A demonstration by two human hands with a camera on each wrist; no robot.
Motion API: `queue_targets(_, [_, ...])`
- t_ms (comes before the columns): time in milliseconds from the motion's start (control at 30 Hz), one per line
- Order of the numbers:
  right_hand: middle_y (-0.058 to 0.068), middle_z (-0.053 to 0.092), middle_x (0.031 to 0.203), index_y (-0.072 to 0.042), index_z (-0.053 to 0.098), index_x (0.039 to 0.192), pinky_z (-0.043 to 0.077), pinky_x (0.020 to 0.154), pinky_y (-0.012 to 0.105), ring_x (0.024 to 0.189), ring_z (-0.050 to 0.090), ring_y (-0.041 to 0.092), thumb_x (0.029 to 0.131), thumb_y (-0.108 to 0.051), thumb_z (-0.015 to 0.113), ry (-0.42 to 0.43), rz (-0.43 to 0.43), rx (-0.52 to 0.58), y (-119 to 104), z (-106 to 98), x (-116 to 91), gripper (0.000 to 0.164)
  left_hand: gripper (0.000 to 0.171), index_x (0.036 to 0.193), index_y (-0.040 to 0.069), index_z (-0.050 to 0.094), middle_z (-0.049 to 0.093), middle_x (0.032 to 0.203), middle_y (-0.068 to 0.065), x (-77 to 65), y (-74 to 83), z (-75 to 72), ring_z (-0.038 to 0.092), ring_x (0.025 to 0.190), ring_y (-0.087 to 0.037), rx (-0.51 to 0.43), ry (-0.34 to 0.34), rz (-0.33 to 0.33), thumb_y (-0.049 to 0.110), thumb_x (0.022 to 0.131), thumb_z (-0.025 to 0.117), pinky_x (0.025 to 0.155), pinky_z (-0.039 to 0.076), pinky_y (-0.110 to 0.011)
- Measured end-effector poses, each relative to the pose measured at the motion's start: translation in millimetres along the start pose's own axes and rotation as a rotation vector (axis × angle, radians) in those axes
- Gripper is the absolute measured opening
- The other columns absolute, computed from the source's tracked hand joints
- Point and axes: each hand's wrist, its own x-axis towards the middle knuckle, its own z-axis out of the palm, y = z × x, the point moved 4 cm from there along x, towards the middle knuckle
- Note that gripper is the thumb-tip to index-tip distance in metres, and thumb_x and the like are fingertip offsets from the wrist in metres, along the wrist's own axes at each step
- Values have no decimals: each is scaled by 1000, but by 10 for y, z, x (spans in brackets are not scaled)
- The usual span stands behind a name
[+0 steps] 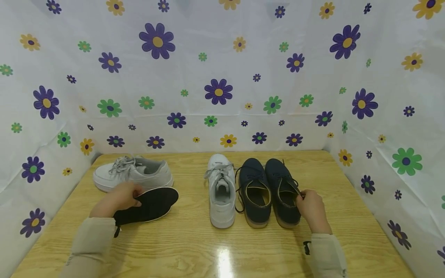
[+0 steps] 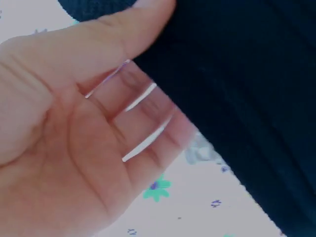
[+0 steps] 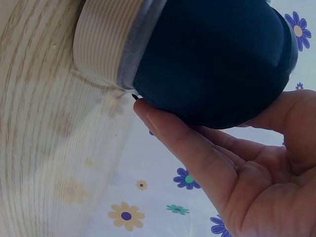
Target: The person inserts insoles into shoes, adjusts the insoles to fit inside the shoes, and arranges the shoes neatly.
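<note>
In the head view, my left hand (image 1: 125,197) holds a black insole (image 1: 156,204) between thumb and fingers, in front of a white sneaker lying sideways (image 1: 132,173). The left wrist view shows the thumb laid over the dark insole (image 2: 237,98), fingers behind it. My right hand (image 1: 311,204) is at the collar of the right-hand navy shoe (image 1: 285,216), gripping its outer side near the opening. From the right wrist, fingers lie along the shoe's heel side (image 3: 212,64); the thumb's tip is hidden behind it. The other navy shoe (image 1: 257,214) stands alongside.
A second white sneaker (image 1: 222,216), toe pointing away, stands left of the navy shoes. All stand on a wooden table (image 1: 194,255). A white flowered cloth (image 1: 194,73) encloses the back and sides.
</note>
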Motion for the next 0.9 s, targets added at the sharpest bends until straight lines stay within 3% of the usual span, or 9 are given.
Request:
queue_targets(200, [32, 63, 99, 19, 57, 115, 49, 57, 37, 70, 63, 29, 94, -5, 47, 0, 12, 2, 9, -27, -8, 33, 22, 76, 11, 53, 48, 68, 2, 28, 420, -277, 43, 64, -15, -94, 164, 117, 6, 83, 74, 59, 36, -32])
queue_targets(300, [32, 63, 98, 19, 57, 115, 50, 57, 37, 71, 64, 30, 94, -5, 47, 3, 15, 2, 11, -36, -12, 33, 15, 85, 11, 57, 57, 75, 0, 67, 617, -349, 52, 69, -17, -163, 230, 130, 11, 87, 71, 62, 42, -34])
queue_targets(400, [32, 63, 98, 19, 57, 114, 50, 58, 37, 72, 64, 31, 94, -5, 48, 4, 17, 1, 18, -35, -10, 33, 13, 101, 9, 63, 68, 94, -6, 133, 780, -377, 64, 83, -23, -256, 290, 127, 16, 91, 67, 74, 52, -42])
queue_targets(533, [32, 63, 99, 19, 56, 116, 51, 58, 38, 74, 65, 31, 94, -5, 48, -4, 30, 1, 36, -17, -3, 33, 28, 117, 6, 62, 69, 107, -13, 234, 975, -384, 67, 97, -29, -443, 376, 93, 20, 93, 65, 83, 53, -45])
queue_targets(700, [31, 64, 97, 19, 57, 114, 51, 58, 38, 73, 65, 32, 94, -4, 48, 13, 18, -3, 22, -1, -11, 32, 38, 123, 3, 60, 67, 115, -16, 313, 1226, -334, 66, 103, -27, -759, 477, 78, 20, 91, 68, 85, 54, -36])
queue_targets(800, [33, 64, 98, 19, 57, 113, 53, 61, 41, 75, 65, 34, 93, -4, 49, 35, 0, -6, 5, -1, -21, 32, 37, 121, 1, 60, 67, 114, -16, 349, 1347, -264, 66, 100, -20, -924, 511, 51, 18, 89, 70, 82, 54, -28])
queue_targets(900, [34, 63, 99, 20, 57, 113, 53, 63, 43, 77, 65, 37, 93, -4, 48, 48, -13, -3, -2, -3, -23, 32, 37, 119, 1, 61, 67, 110, -15, 376, 1427, -192, 66, 93, -14, -1023, 545, 6, 18, 88, 71, 79, 53, -24])
